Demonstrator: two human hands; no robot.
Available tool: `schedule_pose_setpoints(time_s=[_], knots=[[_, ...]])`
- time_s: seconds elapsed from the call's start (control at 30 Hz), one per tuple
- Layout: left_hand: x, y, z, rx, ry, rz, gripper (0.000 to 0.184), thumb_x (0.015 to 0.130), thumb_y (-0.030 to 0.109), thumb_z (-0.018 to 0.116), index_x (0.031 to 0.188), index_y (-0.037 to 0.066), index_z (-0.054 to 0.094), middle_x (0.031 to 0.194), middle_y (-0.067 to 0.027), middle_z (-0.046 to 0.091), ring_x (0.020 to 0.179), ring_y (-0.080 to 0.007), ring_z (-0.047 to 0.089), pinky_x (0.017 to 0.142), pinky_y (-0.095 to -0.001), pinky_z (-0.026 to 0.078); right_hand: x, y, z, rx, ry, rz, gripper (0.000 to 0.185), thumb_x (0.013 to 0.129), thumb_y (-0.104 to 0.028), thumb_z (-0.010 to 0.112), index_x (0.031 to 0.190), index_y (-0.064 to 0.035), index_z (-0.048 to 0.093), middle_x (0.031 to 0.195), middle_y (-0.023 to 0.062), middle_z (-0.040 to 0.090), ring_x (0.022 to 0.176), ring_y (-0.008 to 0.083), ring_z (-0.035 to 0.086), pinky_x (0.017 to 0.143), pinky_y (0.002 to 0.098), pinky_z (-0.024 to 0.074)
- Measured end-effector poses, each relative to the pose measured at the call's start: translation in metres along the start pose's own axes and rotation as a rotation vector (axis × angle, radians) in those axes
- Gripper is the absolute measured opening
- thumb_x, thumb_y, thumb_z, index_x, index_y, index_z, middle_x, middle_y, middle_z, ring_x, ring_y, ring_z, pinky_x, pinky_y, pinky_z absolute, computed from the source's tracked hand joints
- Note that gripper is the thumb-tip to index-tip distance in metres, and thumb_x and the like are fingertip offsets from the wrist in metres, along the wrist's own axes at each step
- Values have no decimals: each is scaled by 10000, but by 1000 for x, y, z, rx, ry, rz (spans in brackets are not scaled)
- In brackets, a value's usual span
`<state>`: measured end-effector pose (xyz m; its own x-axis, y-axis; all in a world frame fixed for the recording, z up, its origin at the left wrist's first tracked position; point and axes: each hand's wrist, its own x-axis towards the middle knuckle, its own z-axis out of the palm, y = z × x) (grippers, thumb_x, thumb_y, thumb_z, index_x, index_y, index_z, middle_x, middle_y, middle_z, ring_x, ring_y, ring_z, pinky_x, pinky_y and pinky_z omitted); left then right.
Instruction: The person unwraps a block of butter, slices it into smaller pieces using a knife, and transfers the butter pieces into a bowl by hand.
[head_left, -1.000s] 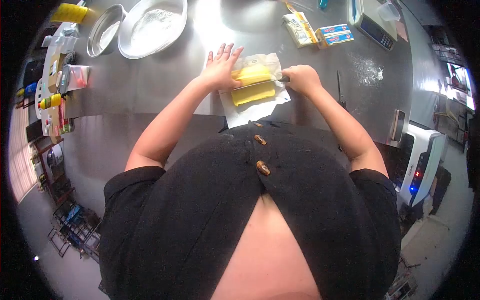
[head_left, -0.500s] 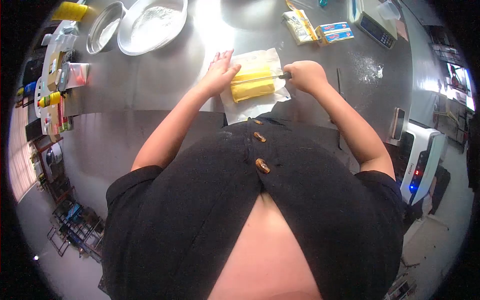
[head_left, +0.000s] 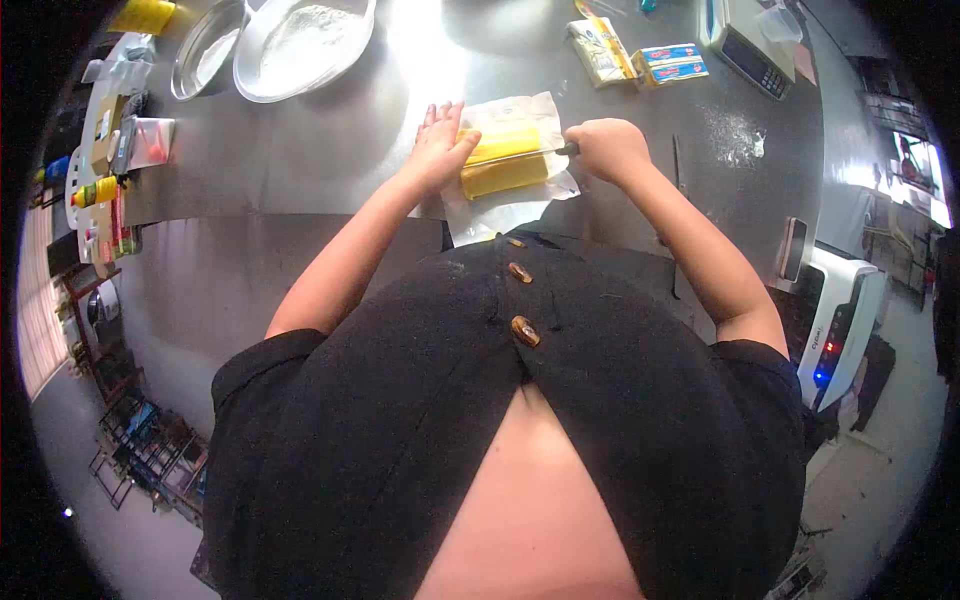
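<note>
The butter looks soft, slippery; best held through its paper at the ends. Right hand grips the knife; left hand has fingers open.

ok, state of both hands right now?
Left hand: open, at one end of the yellow rectangular block; contact unclear.
Right hand: closed, holding a black-handled metal knife.

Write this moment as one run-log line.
right hand: gripping knife | yellow block: on wrapper, under knife | left hand: at block's left end
</note>
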<state>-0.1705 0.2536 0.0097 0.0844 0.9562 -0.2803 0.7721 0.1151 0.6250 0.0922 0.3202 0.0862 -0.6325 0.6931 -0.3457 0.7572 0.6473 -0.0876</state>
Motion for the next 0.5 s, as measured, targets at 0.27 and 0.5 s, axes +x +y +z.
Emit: schedule_pose_setpoints(time_s=[0.27,0.5], knots=[[-2,1,9,137,196,73,594,941,343,400,1441,43,287,1493,-214,269,1421,-385,139,1137,-528,107,6,-1,3,4,5,16,131,733,-211,625,832,-154,690,800,78,677,782,285,666,663,425,534],[-7,6,8,120,280,97,580,946,310,378,1453,55,255,1503,-197,256,1427,-376,123,1140,-530,74,4,-1,9,8,42,23,121,707,-201,611,789,-157,688,769,74,676,747,280,669,632,415,529]])
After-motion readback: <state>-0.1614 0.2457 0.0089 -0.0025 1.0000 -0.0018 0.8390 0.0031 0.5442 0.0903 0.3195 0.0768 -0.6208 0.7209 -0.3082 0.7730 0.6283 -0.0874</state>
